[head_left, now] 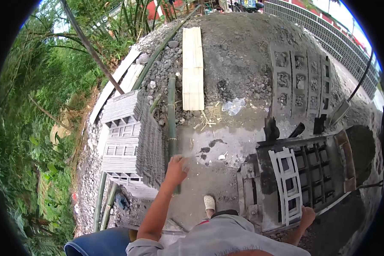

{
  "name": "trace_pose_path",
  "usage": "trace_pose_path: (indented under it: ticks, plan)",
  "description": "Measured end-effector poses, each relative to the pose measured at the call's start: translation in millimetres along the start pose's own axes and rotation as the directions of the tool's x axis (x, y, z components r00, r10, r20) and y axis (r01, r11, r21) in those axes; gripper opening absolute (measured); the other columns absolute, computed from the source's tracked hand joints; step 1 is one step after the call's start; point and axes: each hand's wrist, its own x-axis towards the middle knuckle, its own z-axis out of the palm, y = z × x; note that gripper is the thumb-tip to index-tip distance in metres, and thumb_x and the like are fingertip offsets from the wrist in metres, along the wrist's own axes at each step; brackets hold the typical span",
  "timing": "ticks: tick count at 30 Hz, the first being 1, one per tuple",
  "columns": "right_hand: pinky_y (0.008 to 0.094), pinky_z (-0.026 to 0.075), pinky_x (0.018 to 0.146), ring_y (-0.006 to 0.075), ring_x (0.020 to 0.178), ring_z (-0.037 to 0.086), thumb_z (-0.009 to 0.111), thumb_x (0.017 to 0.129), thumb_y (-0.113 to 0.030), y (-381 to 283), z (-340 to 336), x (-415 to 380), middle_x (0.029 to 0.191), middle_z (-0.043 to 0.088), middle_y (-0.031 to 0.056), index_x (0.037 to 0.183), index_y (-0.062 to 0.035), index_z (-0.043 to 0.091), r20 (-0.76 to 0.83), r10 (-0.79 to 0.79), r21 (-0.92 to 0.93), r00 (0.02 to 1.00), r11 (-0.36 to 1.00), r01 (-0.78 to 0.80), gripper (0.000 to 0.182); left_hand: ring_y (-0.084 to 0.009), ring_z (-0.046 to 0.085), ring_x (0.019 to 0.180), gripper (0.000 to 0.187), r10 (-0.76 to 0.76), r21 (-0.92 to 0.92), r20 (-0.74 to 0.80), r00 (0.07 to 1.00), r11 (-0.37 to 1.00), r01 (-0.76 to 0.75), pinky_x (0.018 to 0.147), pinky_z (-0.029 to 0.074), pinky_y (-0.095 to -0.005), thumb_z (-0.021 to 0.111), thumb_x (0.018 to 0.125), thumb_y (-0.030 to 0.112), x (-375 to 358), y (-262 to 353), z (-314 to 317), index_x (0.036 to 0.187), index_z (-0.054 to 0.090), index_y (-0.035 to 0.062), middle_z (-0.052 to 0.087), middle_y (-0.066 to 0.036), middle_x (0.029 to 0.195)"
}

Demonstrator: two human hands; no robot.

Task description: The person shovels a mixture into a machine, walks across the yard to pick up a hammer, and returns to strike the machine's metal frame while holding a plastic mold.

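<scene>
A narrow, grey, ladder-shaped pallet (287, 186) with rectangular openings lies slanted over the left part of a dark metal block mould (281, 149). My right hand (307, 216) is closed at the pallet's near right corner, fingers curled against its edge. Out in front of my body, my left hand (178, 167) hangs with its fingers curled in, and nothing shows in it. Just left of that hand rises a tall stack of similar grey pallets (130, 141). The mould's dark grid of bars (318, 170) shows to the right of the pallet.
Grey hollow blocks (301, 81) stand in rows beyond the mould. A shovel (341, 112) leans at the right. Pale boards (193, 68), a bamboo pole (172, 115) and a plastic bag (234, 106) lie ahead. A blue barrel (98, 244) stands at the lower left.
</scene>
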Motion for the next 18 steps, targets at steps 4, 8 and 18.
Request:
trace_pose_path:
  ticks: [4, 8, 18]
  plan:
    - [0.0441, 0.041, 0.089, 0.0311, 0.112, 0.046, 0.065, 0.076, -0.041, -58, 33, 25, 0.120, 0.050, 0.0129, 0.115, -0.0069, 0.055, 0.035, 0.062, -0.215, 0.998, 0.975, -0.053, 0.053, -0.0332, 0.049, 0.094, 0.030, -0.011, -0.036, 0.036, 0.999, 0.999, 0.012, 0.084, 0.041, -0.0399, 0.069, 0.068, 0.011, 32, -42, 18, 0.097, 0.061, 0.0068, 0.053, -0.014, 0.096]
    - [0.0497, 0.033, 0.096, 0.0291, 0.120, 0.039, 0.058, 0.080, -0.042, -103, 94, 24, 0.125, 0.046, 0.0144, 0.123, -0.0060, 0.047, 0.008, -0.060, -0.247, 0.998, 0.967, 0.060, 0.057, -0.0343, 0.049, 0.098, 0.027, -0.124, 0.041, 0.253, 0.959, 0.992, 0.118, 0.085, 0.040, -0.0407, 0.068, 0.069, 0.014, 32, -79, 24, 0.095, 0.062, 0.0064, 0.055, -0.016, 0.097]
    - [0.0509, 0.026, 0.100, 0.0282, 0.124, 0.036, 0.056, 0.083, -0.036, -198, 152, 64, 0.129, 0.043, 0.0125, 0.125, -0.0064, 0.044, -0.172, -0.222, -0.229, 0.960, 0.957, 0.180, 0.052, -0.0360, 0.057, 0.085, 0.029, -0.180, 0.045, 0.480, 0.858, 0.982, 0.181, 0.075, 0.045, -0.0413, 0.067, 0.070, 0.017, 109, -133, 67, 0.096, 0.063, 0.0039, 0.059, -0.021, 0.092]
